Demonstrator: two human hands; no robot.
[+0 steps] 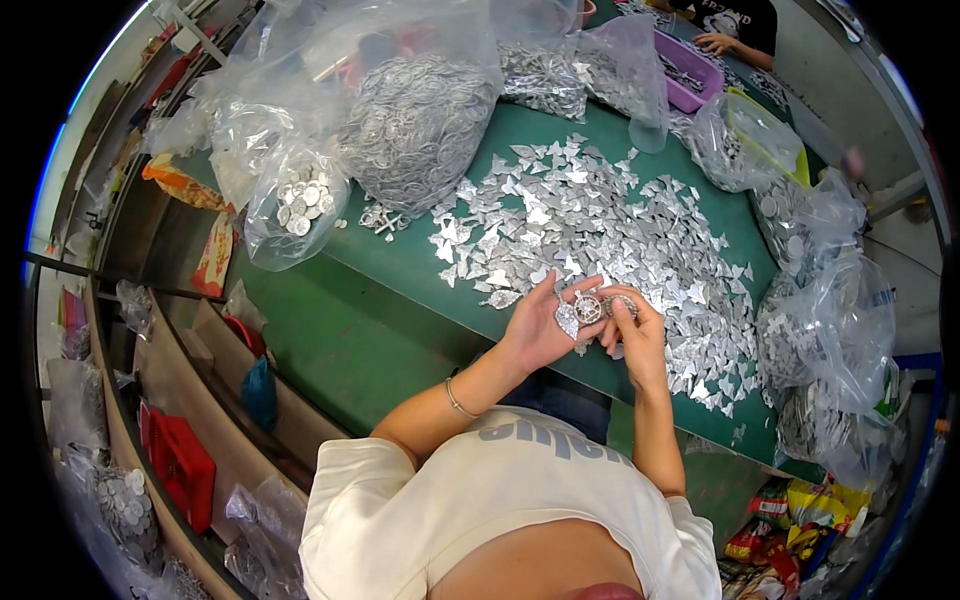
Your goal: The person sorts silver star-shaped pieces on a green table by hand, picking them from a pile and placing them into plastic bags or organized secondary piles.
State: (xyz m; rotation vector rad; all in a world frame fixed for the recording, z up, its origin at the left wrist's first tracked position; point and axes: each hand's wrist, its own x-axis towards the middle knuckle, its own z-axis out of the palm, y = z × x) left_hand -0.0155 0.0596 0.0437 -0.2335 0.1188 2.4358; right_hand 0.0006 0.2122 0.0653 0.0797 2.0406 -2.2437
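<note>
My left hand [535, 333] is turned palm up above the near edge of the green table, its thumb apart. It holds a silver leaf-shaped metal piece [567, 320] on the palm and a round openwork metal pendant [588, 310] near the fingers. Close beside it, my right hand [642, 345] pinches another round metal piece [622, 304] between thumb and fingers. Just beyond both hands spreads a wide, loose heap of flat silver metal pieces [590, 220]. Whether more pieces lie under the fingers is hidden.
Plastic bags of metal pieces [420, 130] crowd the back of the green table [400, 275]; more bags [825, 325] line the right. A purple basket [690, 70] stands at the far right, near another person's hand [715, 43]. Shelves with a red box [180, 465] stand left.
</note>
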